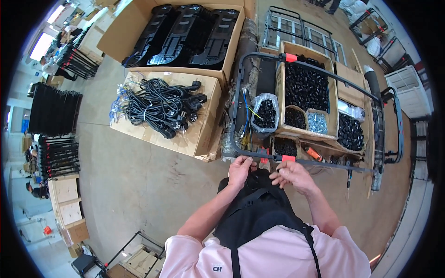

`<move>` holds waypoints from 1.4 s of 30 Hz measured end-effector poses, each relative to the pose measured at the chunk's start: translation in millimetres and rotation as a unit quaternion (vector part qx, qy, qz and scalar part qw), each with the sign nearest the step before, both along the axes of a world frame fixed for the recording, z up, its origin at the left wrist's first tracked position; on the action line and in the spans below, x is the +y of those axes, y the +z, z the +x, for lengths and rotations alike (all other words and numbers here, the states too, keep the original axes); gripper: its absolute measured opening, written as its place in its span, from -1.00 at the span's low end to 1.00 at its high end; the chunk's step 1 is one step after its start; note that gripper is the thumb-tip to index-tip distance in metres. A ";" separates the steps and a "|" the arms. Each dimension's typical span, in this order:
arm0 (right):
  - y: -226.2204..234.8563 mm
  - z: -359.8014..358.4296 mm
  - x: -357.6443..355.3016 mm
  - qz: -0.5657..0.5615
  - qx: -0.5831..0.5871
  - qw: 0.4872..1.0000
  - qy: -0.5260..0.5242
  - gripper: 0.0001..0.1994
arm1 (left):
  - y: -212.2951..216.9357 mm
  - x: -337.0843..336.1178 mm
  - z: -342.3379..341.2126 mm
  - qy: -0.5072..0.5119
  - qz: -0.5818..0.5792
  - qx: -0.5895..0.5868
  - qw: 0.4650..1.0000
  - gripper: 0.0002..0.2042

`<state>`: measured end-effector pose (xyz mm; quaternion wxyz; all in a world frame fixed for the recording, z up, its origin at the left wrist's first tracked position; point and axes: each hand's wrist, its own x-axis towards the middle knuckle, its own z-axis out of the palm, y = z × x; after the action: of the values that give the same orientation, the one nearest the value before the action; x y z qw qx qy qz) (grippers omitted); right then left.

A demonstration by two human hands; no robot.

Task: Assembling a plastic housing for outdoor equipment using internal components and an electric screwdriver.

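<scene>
Black tubing, prob. metal: treat the bent frame as stiff and light to moderate in wt. for its span. It is your landmark; it lies across the parts station, its nr. rail in front of you.

Grip: your L. hand is at the nr. rail's L. end, thumb and fingertips drawn together; whether they pinch the tube or a small part, you cannot tell from this view. Your R. hand is just below the nr. rail's red sleeve, fingers curled narrow; contents, if any, unclear.

Handling (est.): smooth finish may slip, so take hold of straight tube either side of the red sleeve, not on it, as it may slide or turn. Support both ends; a one-end lift would likely swing the far side. Keep clear of the loose wires by the frame's L. side; these are soft and easily snagged.

Outward: within the frame's outline, a clear bag of black parts, w/ a parts crate to its R. Left of the frame, a black cable bundle lies on a carton.
</scene>
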<state>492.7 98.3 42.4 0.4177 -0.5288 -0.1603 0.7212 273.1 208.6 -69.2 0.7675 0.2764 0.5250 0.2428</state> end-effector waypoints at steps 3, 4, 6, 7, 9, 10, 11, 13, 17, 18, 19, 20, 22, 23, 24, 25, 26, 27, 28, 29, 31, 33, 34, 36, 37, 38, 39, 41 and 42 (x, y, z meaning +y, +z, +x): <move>-61.0 -28.5 -37.6 -0.025 -0.035 0.999 -0.023 -0.76 | -2.3 5.6 -3.5 -0.033 0.004 -0.020 0.999 -0.85; -77.2 -38.2 -39.6 -0.031 -0.035 0.998 -0.031 -0.76 | -3.8 8.0 -5.9 -0.041 -0.002 -0.020 0.999 -0.85; -99.6 -57.9 -37.6 -0.104 0.038 0.982 -0.152 -0.77 | -4.3 12.3 -8.5 -0.066 0.009 -0.016 0.998 -0.84; -108.4 -67.9 -29.8 -0.109 0.064 0.972 -0.199 -0.78 | -4.9 14.5 -10.2 -0.073 0.007 -0.015 0.997 -0.84; -122.5 -82.9 -8.7 -0.117 0.086 0.955 -0.257 -0.79 | -3.6 18.4 -10.0 -0.111 0.011 0.026 0.993 -0.84; -128.4 -89.3 2.6 -0.123 0.108 0.938 -0.305 -0.80 | -4.0 19.6 -11.1 -0.117 0.013 0.027 0.993 -0.84; -131.3 -94.5 14.5 -0.119 0.110 0.937 -0.310 -0.80 | -4.1 21.4 -10.9 -0.121 0.002 0.021 0.992 -0.83; -136.3 -100.1 32.6 -0.082 0.064 0.952 -0.287 -0.82 | -3.2 25.0 -10.4 -0.128 -0.006 0.016 0.992 -0.80; -145.9 -103.8 48.0 -0.047 0.106 0.962 -0.249 -0.82 | -8.1 27.6 -12.8 -0.140 0.010 0.035 0.989 -0.76; -139.9 -109.9 51.5 -0.053 0.108 0.961 -0.251 -0.82 | -12.7 28.9 -15.7 -0.133 0.016 0.048 0.990 -0.76; -135.4 -111.7 50.5 -0.060 0.110 0.958 -0.259 -0.82 | -5.7 29.7 -13.7 -0.135 0.018 0.047 0.990 -0.76; -138.2 -111.8 48.2 -0.058 0.109 0.958 -0.260 -0.82 | 1.5 30.5 -13.3 -0.146 -0.007 0.038 0.989 -0.76; -139.3 -112.7 46.8 -0.053 0.093 0.955 -0.277 -0.81 | 12.0 32.6 -13.2 -0.155 -0.030 0.029 0.987 -0.76; -139.0 -110.4 45.5 -0.052 0.093 0.955 -0.276 -0.81 | 15.2 33.3 -13.2 -0.169 -0.050 0.028 0.984 -0.75; -138.6 -107.2 43.5 -0.031 0.086 0.961 -0.260 -0.80 | 18.1 34.1 -13.1 -0.183 -0.070 0.027 0.980 -0.73; -136.3 -105.9 42.5 -0.012 0.079 0.967 -0.240 -0.79 | 15.0 33.9 -17.0 -0.178 -0.069 0.026 0.981 -0.73; -134.2 -104.6 41.2 -0.011 0.078 0.969 -0.236 -0.79 | 11.8 33.4 -21.2 -0.196 -0.073 0.026 0.978 -0.72; -132.0 -103.0 39.4 -0.013 0.007 0.982 -0.187 -0.77 | 8.4 32.1 -24.8 -0.214 -0.078 0.026 0.973 -0.71; -128.4 -101.1 38.0 -0.014 -0.064 0.988 -0.138 -0.76 | 3.8 29.6 -27.5 -0.210 -0.079 0.023 0.974 -0.71; -113.8 -97.6 42.1 -0.014 -0.065 0.989 -0.131 -0.76 | -0.7 27.0 -31.9 -0.221 -0.058 0.018 0.973 -0.73; -80.0 -85.9 46.9 0.088 -0.315 0.940 0.091 -0.76 | -6.0 18.1 -39.4 -0.229 -0.039 0.009 0.973 -0.75; -60.6 -86.1 49.8 0.105 -0.443 0.881 0.128 -0.76 | -7.3 15.0 -42.8 -0.245 0.042 0.062 0.967 -0.69; -50.5 -87.2 52.2 0.120 -0.557 0.806 0.157 -0.76 | -6.1 13.8 -43.6 -0.240 0.042 0.058 0.968 -0.69; -32.4 -90.0 65.5 0.160 -0.582 0.782 0.157 -0.77 | -4.1 10.0 -46.0 -0.247 0.157 0.133 0.947 -0.72; -25.3 -91.5 73.5 0.254 -0.578 0.760 0.155 -0.76 | -8.0 5.9 -47.3 -0.239 0.157 0.130 0.949 -0.72; -21.2 -91.9 80.0 0.344 -0.568 0.732 0.152 -0.75 | -14.7 1.2 -49.7 -0.213 0.186 0.108 0.953 -0.73; -28.5 -90.4 87.4 0.375 -0.586 0.688 0.206 -0.75 | -21.7 -2.5 -51.6 -0.187 0.215 0.087 0.955 -0.74; -25.4 -93.2 102.6 0.319 -0.607 0.650 0.326 -0.78 | -19.3 -3.9 -52.8 -0.187 0.208 0.071 0.957 -0.74; -24.4 -95.8 107.2 0.257 -0.618 0.602 0.436 -0.81 | -18.1 -4.7 -53.6 -0.192 0.204 0.056 0.958 -0.74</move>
<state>396.9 205.5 18.0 -0.0261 -0.5871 -0.7702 0.2477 219.5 203.9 -87.3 0.6962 0.5361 0.4434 0.1771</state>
